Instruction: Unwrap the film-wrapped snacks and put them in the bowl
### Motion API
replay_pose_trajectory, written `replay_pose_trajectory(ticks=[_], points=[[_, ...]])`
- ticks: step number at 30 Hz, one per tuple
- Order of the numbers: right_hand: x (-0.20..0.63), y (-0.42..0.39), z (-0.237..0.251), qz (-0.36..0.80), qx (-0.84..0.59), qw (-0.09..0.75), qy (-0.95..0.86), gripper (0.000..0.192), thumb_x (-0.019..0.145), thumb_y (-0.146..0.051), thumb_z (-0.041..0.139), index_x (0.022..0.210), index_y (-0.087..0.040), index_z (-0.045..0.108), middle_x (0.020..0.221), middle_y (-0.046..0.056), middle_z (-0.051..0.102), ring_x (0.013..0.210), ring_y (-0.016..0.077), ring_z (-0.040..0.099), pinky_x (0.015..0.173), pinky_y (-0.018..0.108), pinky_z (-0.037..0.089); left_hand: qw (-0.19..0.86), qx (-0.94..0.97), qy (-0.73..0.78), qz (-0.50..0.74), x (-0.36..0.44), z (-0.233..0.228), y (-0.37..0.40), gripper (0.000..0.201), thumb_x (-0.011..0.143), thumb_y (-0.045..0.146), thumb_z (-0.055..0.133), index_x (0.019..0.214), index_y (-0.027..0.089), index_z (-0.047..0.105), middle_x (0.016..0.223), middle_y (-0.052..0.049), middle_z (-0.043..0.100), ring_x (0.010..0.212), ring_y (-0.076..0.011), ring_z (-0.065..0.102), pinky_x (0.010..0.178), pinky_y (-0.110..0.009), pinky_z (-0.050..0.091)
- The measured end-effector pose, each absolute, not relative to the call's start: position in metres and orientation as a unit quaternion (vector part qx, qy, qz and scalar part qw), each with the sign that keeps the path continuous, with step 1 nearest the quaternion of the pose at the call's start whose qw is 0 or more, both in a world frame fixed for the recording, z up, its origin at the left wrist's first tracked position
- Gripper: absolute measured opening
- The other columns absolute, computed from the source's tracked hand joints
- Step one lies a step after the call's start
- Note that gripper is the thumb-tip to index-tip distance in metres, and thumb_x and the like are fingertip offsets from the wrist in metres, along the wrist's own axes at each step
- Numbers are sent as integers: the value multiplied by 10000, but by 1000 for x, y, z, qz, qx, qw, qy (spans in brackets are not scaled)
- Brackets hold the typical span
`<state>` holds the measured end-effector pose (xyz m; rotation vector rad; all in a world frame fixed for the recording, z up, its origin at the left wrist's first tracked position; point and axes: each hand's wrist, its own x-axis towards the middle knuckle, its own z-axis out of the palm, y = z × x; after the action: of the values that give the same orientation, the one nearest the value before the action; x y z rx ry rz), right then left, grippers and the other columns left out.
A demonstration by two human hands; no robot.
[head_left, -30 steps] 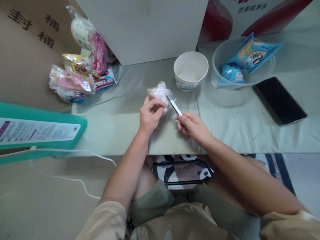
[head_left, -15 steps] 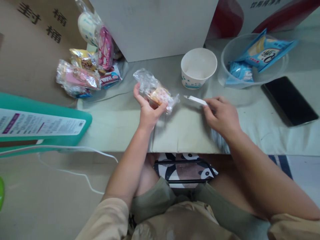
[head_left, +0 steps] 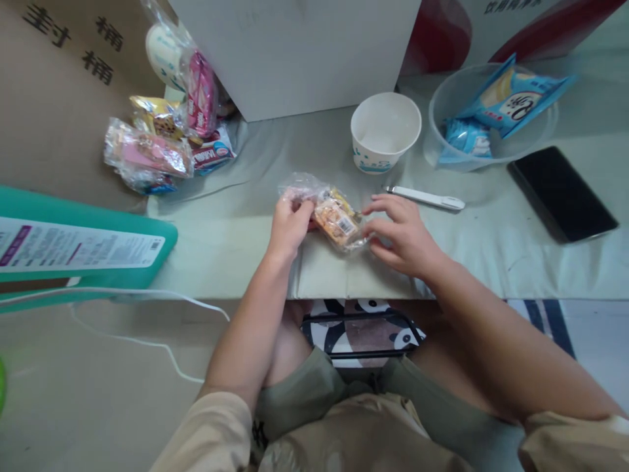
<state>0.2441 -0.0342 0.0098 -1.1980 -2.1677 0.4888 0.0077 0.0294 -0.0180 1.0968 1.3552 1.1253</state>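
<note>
My left hand [head_left: 289, 226] pinches the left end of a clear plastic snack packet [head_left: 338, 221], above the table's near side. Inside the wrapper are orange-brown pieces, and a small barcode label faces up. My right hand [head_left: 400, 236] has its fingers apart and slightly curled at the packet's right end; whether the fingertips touch the film I cannot tell. Just beyond that hand lies a slim white utility knife [head_left: 426, 197], its small metal tip pointing left. Behind it stands a white paper cup [head_left: 386, 134] with a blue-green print.
Several wrapped snacks [head_left: 152, 154] are heaped at the back left. A clear plastic tub [head_left: 437, 147] with blue snack packets stands right of the cup, near a black phone [head_left: 563, 195]. Large boxes [head_left: 304, 59] line the back. A green container [head_left: 162, 246] and white cable [head_left: 196, 298] are left.
My right hand has put the knife down on the table and moved left to the packet. The packet has turned over, showing its barcode, and sits lower and slightly further right.
</note>
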Motion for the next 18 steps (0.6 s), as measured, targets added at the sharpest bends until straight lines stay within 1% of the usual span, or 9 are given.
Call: replay_pose_trajectory(ticks=[2, 4, 6, 8, 10, 11, 13, 15, 18], points=[[245, -36, 11, 200, -437, 286, -829, 137, 813, -164, 562, 805, -252, 667, 1015, 70, 711, 1143, 294, 613, 996, 475, 407, 441, 483, 570, 498, 3, -20, 34, 151, 748, 206, 750, 834, 212, 626, 763, 8, 681, 692, -127, 648, 588, -214, 515], [250, -38, 13, 213, -429, 257, -840, 142, 814, -156, 559, 777, -242, 665, 905, 55, 718, 994, 256, 630, 903, 431, 396, 402, 480, 584, 516, -4, -22, 40, 139, 742, 172, 740, 799, 204, 618, 714, 26, 638, 657, -105, 600, 564, -194, 471], [256, -40, 14, 226, -416, 222, -853, 175, 811, -150, 553, 782, -240, 700, 879, 50, 727, 941, 240, 619, 874, 420, 358, 394, 448, 596, 537, -9, -22, 46, 147, 779, 195, 735, 819, 210, 595, 691, 42, 590, 602, -87, 548, 518, -190, 414], [260, -42, 16, 245, -401, 187, -863, 225, 809, -145, 540, 794, -244, 741, 871, 47, 738, 927, 233, 617, 872, 419, 330, 365, 422, 597, 576, -12, -19, 48, 219, 803, 240, 769, 845, 225, 555, 703, 54, 554, 589, -77, 511, 519, -197, 390], [260, -44, 18, 268, -400, 172, -859, 252, 820, -156, 521, 819, -239, 759, 828, 44, 732, 871, 219, 620, 844, 403, 333, 301, 434, 592, 609, -11, -11, 43, 303, 810, 287, 805, 788, 223, 509, 685, 60, 500, 601, -76, 470, 557, -208, 387], [258, -44, 19, 272, -415, 182, -849, 243, 839, -178, 518, 836, -231, 756, 795, 43, 720, 827, 212, 616, 821, 391, 344, 271, 455, 591, 608, -9, -6, 38, 354, 828, 319, 799, 725, 216, 477, 652, 61, 457, 595, -78, 437, 566, -218, 375], [253, -44, 20, 257, -467, 229, -814, 208, 888, -265, 538, 901, -218, 740, 763, 46, 689, 778, 212, 604, 782, 369, 377, 251, 516, 595, 563, -2, 5, 24, 496, 889, 401, 737, 598, 205, 387, 572, 57, 349, 557, -88, 352, 550, -253, 326], [246, -43, 19, 229, -513, 271, -782, 227, 898, -356, 583, 1004, -215, 726, 821, 64, 679, 810, 230, 607, 774, 359, 415, 282, 577, 598, 480, 7, 13, 10, 585, 917, 470, 682, 529, 203, 335, 517, 53, 285, 523, -95, 301, 530, -284, 275], [236, -40, 14, 243, -531, 252, -771, 266, 866, -342, 618, 1088, -222, 701, 881, 74, 677, 841, 245, 613, 768, 356, 437, 313, 626, 599, 391, 17, 17, -3, 560, 847, 442, 743, 502, 202, 372, 494, 55, 328, 515, -97, 326, 533, -288, 265]])
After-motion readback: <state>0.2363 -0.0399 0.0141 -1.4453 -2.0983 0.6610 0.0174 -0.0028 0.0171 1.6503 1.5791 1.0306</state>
